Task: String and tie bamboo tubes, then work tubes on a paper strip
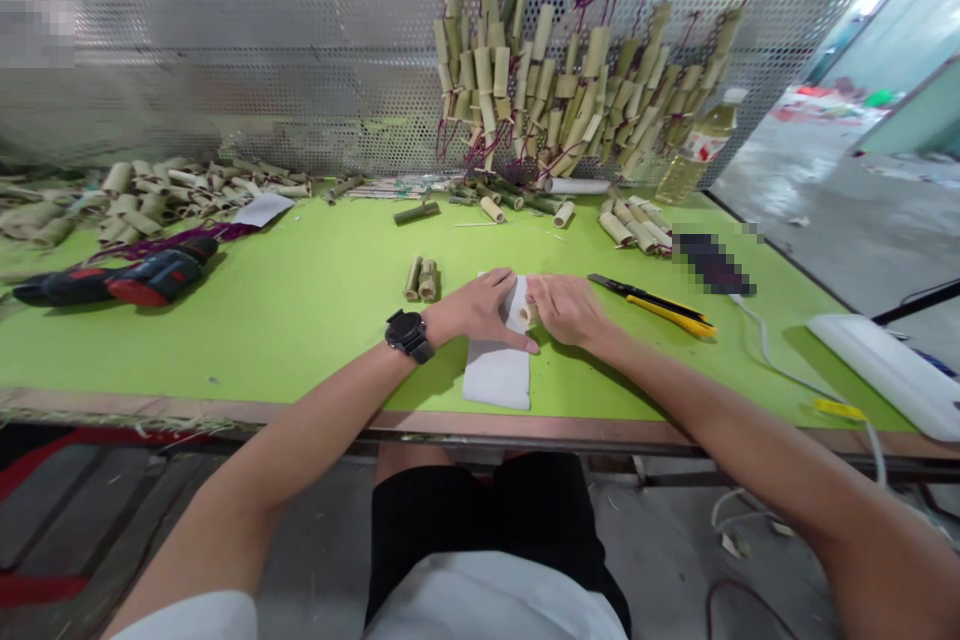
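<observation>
A white sheet (498, 375) lies on the green tabletop in front of me. My left hand (491, 310), with a black watch at the wrist, rests on it, fingers stretched and thumb apart. Close beside it, my right hand (566, 308) is closed around a short bamboo piece (527, 316), whose round hollow end shows at the sheet's right edge. Most of that piece is hidden by the fingers. Two short bamboo tubes (421, 279) stand side by side to the left of my hands. A yellow and black utility knife (656, 306) lies to the right.
Cut bamboo pieces (142, 200) are heaped at the back left, near a cordless drill (161, 270). Strung bamboo bundles (555, 70) hang on the perforated metal panel. A bottle (697, 150), a phone (712, 263) and a white power strip (885, 370) occupy the right side.
</observation>
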### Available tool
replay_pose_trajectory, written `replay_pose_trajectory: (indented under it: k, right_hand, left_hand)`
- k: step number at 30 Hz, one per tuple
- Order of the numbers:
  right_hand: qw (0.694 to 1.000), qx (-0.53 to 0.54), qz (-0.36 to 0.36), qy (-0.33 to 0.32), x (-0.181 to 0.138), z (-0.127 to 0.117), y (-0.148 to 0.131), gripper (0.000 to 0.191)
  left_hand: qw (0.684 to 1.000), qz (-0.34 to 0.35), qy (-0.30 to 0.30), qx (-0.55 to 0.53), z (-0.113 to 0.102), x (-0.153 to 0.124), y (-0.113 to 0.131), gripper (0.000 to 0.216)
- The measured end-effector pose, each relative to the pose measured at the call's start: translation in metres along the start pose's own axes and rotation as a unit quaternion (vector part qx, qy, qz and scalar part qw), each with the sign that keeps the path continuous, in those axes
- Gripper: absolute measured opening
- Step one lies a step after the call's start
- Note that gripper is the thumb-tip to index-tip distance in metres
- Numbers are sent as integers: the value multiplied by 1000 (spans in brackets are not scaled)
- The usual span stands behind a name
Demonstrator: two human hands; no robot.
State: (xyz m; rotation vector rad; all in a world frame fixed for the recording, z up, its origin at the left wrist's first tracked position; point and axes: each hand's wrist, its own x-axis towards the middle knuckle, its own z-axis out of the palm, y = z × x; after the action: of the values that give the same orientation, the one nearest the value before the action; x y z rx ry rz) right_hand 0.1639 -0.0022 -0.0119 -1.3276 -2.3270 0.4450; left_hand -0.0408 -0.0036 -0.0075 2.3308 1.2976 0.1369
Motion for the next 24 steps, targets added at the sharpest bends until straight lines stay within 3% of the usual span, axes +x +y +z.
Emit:
replay_pose_trajectory:
  k: [6, 17, 24]
  right_hand:
    - [999, -30, 9, -25, 0, 1, 3, 77]
    - [998, 52, 24, -40, 1, -6, 0, 79]
    - [981, 191, 23, -34, -1, -10, -4, 81]
  left_hand:
    - [1000, -1, -4, 1, -4, -3, 4, 138]
    - [1000, 7, 5, 1, -1, -1, 2, 142]
    - [1000, 11, 2, 9, 2, 2, -3, 145]
